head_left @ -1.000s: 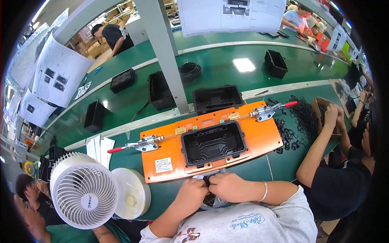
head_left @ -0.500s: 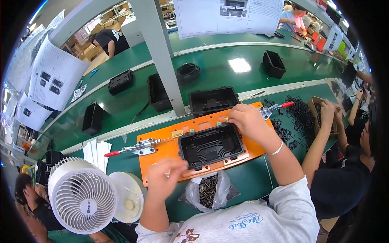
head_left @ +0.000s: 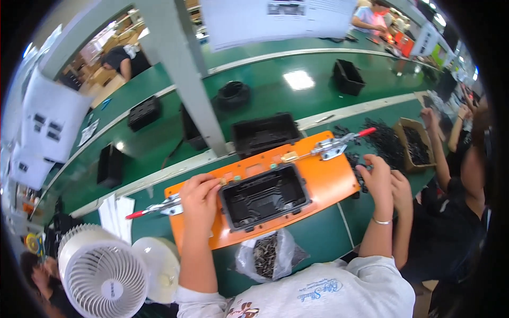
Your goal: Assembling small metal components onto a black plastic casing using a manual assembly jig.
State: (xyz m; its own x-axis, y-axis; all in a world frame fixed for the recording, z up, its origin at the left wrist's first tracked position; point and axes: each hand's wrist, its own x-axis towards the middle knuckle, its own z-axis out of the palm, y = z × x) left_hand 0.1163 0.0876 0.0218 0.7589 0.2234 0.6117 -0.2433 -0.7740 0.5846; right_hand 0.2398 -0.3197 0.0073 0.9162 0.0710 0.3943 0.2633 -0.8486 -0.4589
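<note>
Across the green bench (head_left: 323, 228) lies 1 orange plate (head_left: 331, 180), set sideways, probably so both hands can reach it. On its middle sits the black box (head_left: 265, 200), open side up, which leaves its inside accessible. Just in front, a clear bag (head_left: 286, 250) stands open, likely for quick picking. The left hand (head_left: 199, 194) holds thumb and fingertips together by the box's far left corner; whether it grips anything is hidden. The right hand (head_left: 377, 179) hangs half curled past the plate's end, its hold unclear. 2 red-handled clamps (head_left: 334, 149) point inward; 1 gold-coloured block (head_left: 290, 157) tips the right one, apparently for pressing. Black clips (head_left: 389, 140) and metal pins (head_left: 265, 256) lie within reach.
</note>
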